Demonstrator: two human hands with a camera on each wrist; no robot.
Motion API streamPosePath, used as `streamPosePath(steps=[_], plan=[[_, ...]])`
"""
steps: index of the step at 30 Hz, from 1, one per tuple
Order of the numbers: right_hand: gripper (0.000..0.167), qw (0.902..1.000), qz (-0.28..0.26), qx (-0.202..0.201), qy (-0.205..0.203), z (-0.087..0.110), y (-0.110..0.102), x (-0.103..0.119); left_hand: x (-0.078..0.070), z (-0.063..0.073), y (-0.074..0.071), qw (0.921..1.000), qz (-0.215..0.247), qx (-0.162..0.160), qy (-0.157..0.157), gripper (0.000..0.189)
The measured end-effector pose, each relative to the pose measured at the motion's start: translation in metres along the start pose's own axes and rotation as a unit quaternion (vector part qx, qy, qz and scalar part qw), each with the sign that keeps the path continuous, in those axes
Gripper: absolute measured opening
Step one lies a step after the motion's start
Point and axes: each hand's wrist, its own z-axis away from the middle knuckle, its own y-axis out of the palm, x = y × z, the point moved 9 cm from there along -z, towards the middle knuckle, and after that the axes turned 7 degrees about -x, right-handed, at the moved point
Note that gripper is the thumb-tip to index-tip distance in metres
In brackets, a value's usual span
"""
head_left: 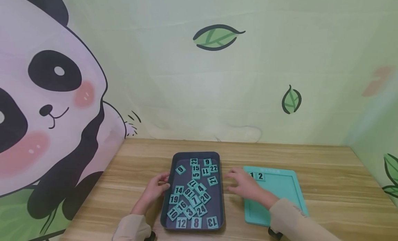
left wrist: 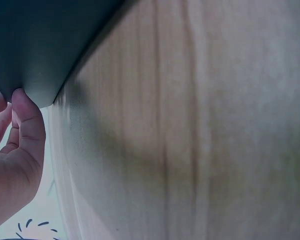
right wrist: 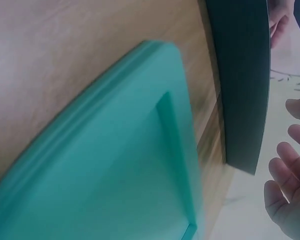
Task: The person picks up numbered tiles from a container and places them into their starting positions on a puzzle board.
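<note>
A dark shallow tray [head_left: 216, 201] holds many loose turquoise number tiles [head_left: 195, 200], turned various ways, some overlapping. My left hand [head_left: 153, 190] pinches the tray's left rim; the left wrist view shows thumb and finger at the edge of its dark wall [left wrist: 45, 60]. Over the left edge of a turquoise board [head_left: 281, 196] is my right hand [head_left: 247, 185], fingers pointing toward the tray. The right wrist view shows that hand [right wrist: 292, 175] with fingers apart, loosely bent and holding nothing. Tiles 1 and 2 [head_left: 260, 176] sit at the board's upper left, the 1 partly hidden by the hand.
Tray and board lie side by side on a wooden table [head_left: 335, 185], with a narrow strip of wood between them. Behind the table hangs a pale green backdrop [head_left: 174, 96] printed with leaves and a large panda [head_left: 59, 106].
</note>
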Motion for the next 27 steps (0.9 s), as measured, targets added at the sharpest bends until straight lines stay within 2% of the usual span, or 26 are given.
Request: streamPosePath(steps=[5,10,14,19,27], plan=[[0.034,0.9998,-0.010,0.018,-0.005,-0.003,0.008,0.011,0.002,0.000,-0.001,1.0000,-0.001,-0.002,-0.004,0.042],[0.035,0.9974,0.023,0.036,-0.058,-0.008,0.017,0.033,0.004,-0.001,-0.001,1.0000,0.001,-0.003,-0.002,0.042],[0.036,0.9924,0.038,0.070,-0.094,-0.007,0.030,0.054,0.003,-0.001,-0.001,1.0000,0.006,-0.005,-0.001,0.042],[0.034,0.9857,0.019,0.120,-0.117,-0.004,0.050,0.075,0.002,-0.001,0.000,1.0000,0.007,-0.003,0.001,0.042],[0.031,0.9726,0.023,0.174,-0.153,-0.001,0.080,0.093,0.002,-0.001,-0.001,0.9999,0.013,-0.002,0.000,0.042]])
